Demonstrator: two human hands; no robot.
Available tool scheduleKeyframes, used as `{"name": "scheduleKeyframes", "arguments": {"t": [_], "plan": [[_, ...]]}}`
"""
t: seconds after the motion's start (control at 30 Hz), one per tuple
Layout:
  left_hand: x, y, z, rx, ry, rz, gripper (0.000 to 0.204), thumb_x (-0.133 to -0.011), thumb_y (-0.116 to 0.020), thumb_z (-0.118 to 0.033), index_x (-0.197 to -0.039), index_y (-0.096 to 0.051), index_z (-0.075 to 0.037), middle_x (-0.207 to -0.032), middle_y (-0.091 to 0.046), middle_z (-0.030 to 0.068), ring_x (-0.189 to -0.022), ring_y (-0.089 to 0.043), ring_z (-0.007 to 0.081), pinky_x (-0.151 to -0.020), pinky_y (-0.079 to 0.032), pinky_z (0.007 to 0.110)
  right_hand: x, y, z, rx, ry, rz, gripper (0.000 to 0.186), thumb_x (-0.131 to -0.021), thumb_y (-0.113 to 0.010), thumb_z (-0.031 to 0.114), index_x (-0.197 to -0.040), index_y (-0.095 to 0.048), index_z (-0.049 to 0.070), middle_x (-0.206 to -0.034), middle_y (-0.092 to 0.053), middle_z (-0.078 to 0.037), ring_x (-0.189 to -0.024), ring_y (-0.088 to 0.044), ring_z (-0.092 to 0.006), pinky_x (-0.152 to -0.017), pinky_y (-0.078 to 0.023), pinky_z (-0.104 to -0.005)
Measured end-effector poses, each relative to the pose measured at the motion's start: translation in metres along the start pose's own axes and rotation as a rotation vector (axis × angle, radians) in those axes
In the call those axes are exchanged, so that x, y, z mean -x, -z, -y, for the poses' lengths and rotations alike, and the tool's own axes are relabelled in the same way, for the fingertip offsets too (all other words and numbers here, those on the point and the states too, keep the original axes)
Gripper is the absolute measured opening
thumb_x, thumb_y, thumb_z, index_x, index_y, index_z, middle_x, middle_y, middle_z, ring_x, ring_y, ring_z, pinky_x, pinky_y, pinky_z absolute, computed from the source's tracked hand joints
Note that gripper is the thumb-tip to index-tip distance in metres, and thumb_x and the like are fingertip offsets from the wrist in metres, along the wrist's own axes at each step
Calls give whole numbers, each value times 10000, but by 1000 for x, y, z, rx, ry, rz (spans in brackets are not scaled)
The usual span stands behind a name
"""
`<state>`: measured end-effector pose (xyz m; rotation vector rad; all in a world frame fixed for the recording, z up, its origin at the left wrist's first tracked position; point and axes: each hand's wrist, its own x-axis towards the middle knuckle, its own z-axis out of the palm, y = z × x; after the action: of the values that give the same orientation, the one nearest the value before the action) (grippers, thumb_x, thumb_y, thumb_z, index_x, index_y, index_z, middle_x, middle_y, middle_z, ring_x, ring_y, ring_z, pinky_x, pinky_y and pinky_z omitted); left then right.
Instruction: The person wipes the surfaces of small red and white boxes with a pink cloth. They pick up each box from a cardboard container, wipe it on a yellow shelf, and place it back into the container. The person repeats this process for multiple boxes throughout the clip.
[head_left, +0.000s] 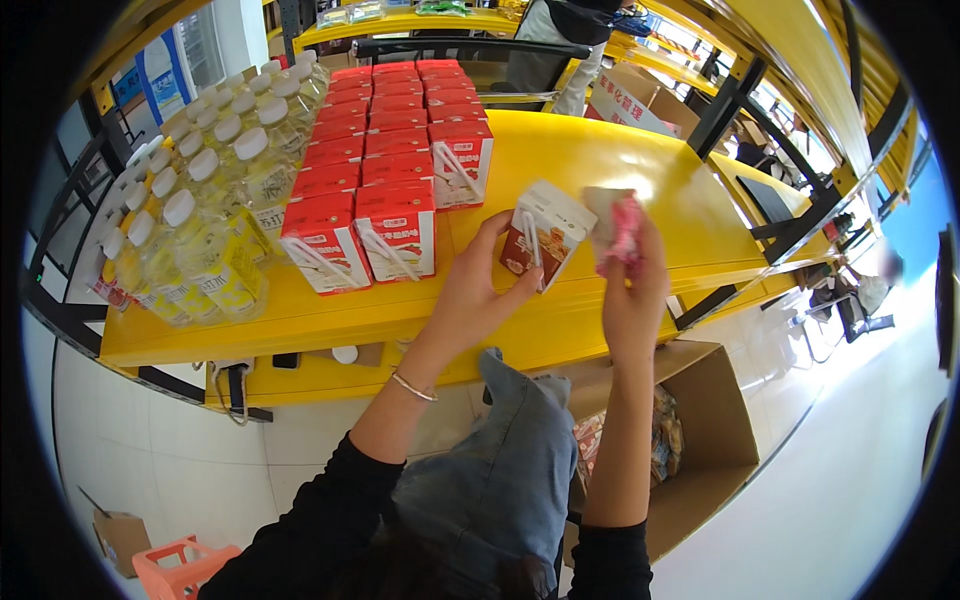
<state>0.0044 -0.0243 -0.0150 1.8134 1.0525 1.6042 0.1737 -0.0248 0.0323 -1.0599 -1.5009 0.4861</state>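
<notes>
Our left hand [478, 288] has its fingers closed around a brown-and-white drink carton [556, 238], and what counts here is the narrow side-by-side beyond it: a pink-and-white item [622, 238] sits just right of the carton, pinched in our right hand [640, 285]. Blur keeps us from telling whether the two touch, or what the item is. From the left fingers, the carton lies up and to the right. Its long axis tilts, the top end leaning right and away from the thumb. A pale straw [531, 240] runs along the front face, just above the thumb, which presses low on that face; the other left fingers go behind the left side, mostly hidden.

The left forearm slants up and right to its fingers; the right one rises nearly straight beneath its own, thumb toward the carton. Both hands are over the near part of the yellow counter [590, 150]. Left of the left fingers we have rows of red cartons [395, 168]; below the right fingers, an open cardboard box [715, 420].
</notes>
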Motion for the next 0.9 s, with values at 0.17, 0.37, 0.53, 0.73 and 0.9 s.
{"name": "scheduleKeyframes", "arguments": {"t": [0.17, 0.37, 0.53, 0.73, 0.9], "plan": [[-4, 4, -5, -49, 41, 46, 705, -776, -700, -294, -1297, -369, 48, -1288, -447, 249, -1203, -474, 325, -978, -387, 371, 23, -20, -1, 246, 69, 161, 527, -740, -459, -133, -1253, -458, -12, -1169, -536, -206, -984, -540, -414, -838, -462, -405], [-3, 1, -2, 128, 78, 100, 842, -773, -712, -322, -1379, -254, 40, -1306, -436, 242, -1222, -464, 303, -996, -375, 351, 30, -2, -19, 480, 283, 299, 434, -746, -487, -112, -1164, -544, -10, -1100, -579, -183, -931, -563, -380, -799, -472, -399], [-6, 5, -7, 192, 164, 244, 857, -820, -671, -274, -1432, -150, 23, -1349, -415, 208, -1252, -435, 275, -1027, -344, 341, -13, -6, -1, -133, -52, 141, 466, -777, -428, -124, -1223, -485, 0, -1104, -554, -181, -977, -559, -336, -851, -437, -346], [-9, 8, -5, 457, 195, 370, 785, -874, -606, -182, -1457, -107, -13, -1438, -312, 142, -1313, -331, 202, -1064, -287, 324, -16, -33, -34, -48, 160, 250, 413, -773, -413, -102, -1160, -501, 14, -1054, -559, -189, -959, -539, -377, -830, -437, -370], [-9, 15, -13, 555, 313, 384, 771, -866, -622, -163, -1451, -140, -21, -1421, -325, 128, -1319, -315, 199, -1075, -270, 322, 0, -30, -46, 316, 167, 323, 300, -746, -439, -60, -1011, -557, 15, -979, -573, -187, -933, -527, -389, -820, -435, -428]]}}
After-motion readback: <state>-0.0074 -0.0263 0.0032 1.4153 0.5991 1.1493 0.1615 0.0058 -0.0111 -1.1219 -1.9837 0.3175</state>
